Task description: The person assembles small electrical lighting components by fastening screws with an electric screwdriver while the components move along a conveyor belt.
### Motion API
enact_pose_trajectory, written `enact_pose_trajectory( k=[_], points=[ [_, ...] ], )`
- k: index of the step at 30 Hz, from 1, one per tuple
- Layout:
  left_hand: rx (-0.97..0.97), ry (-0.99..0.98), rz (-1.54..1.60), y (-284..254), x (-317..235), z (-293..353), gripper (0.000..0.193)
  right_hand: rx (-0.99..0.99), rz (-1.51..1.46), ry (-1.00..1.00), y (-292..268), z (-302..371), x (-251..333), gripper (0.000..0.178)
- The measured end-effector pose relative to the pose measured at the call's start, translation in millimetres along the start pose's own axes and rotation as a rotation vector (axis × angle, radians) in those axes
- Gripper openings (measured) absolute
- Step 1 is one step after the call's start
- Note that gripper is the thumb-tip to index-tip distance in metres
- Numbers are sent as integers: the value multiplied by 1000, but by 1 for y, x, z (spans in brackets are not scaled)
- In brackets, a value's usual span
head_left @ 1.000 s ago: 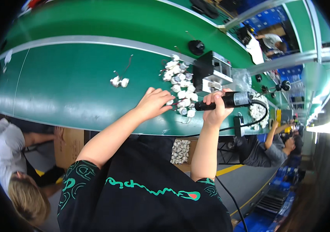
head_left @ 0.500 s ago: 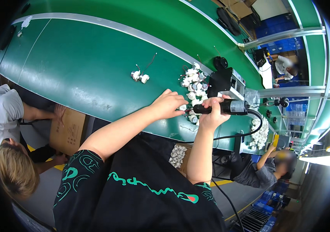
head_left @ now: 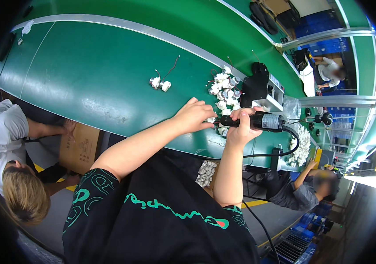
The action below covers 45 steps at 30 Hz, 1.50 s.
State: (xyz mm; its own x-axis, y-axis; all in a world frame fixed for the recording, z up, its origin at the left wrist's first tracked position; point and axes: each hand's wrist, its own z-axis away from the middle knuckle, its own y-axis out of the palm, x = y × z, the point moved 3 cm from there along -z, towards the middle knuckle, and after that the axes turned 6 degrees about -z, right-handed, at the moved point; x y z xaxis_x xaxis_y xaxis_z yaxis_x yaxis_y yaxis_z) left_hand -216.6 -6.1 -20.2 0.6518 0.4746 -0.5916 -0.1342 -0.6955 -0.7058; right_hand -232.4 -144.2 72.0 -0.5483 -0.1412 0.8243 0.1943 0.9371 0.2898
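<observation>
My right hand (head_left: 242,130) is wrapped round a black electric screwdriver (head_left: 268,122), held nearly level with its tip to the left. The tip meets a small white part (head_left: 210,119) pinched in the fingertips of my left hand (head_left: 195,115). Those fingers partly hide the part, and where the bit touches it is too small to make out. Just beyond both hands lies a pile of white and silver parts with thin wires (head_left: 225,90), probably small motors. Two similar wired parts (head_left: 160,83) lie apart, farther left on the green bench.
A black and silver device (head_left: 265,90) stands behind the pile. The screwdriver's black cable (head_left: 297,143) loops right and back below my right arm. More white parts (head_left: 300,147) are heaped at right; others fill a box (head_left: 206,173) below the bench. People work at both sides.
The view has shifted slightly. My left hand still pinches the white part, now closer to the screwdriver's tip. My right hand keeps its grip on the screwdriver.
</observation>
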Motion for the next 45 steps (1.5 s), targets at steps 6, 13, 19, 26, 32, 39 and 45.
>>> enact_pose_trajectory(
  k=[6, 13, 19, 26, 32, 39, 45],
  points=[
    [-3, -6, -4, -4, 1, 0, 32, 2, -73, 16, 2, 2, -4, 36],
    [-11, -23, 22, -5, 0, 5, 33, 18, -39, 36, 3, 9, -7, 31],
    [20, 8, 56, -5, 0, -3, 34, 24, -37, 94, 0, 11, -11, 32],
    [-14, -24, -8, -3, -1, -13, 38, -51, 44, 201, -1, 7, -22, 32],
    [62, -9, -25, 1, -12, -13, 38, -111, 178, 33, -34, 1, -1, 36],
    [53, -64, 7, 1, -15, -6, 32, -378, 124, 102, -100, 16, 29, 37],
    [-54, -30, -99, -2, -14, -3, 26, -309, 194, 13, -116, 16, 7, 36]
  ],
)
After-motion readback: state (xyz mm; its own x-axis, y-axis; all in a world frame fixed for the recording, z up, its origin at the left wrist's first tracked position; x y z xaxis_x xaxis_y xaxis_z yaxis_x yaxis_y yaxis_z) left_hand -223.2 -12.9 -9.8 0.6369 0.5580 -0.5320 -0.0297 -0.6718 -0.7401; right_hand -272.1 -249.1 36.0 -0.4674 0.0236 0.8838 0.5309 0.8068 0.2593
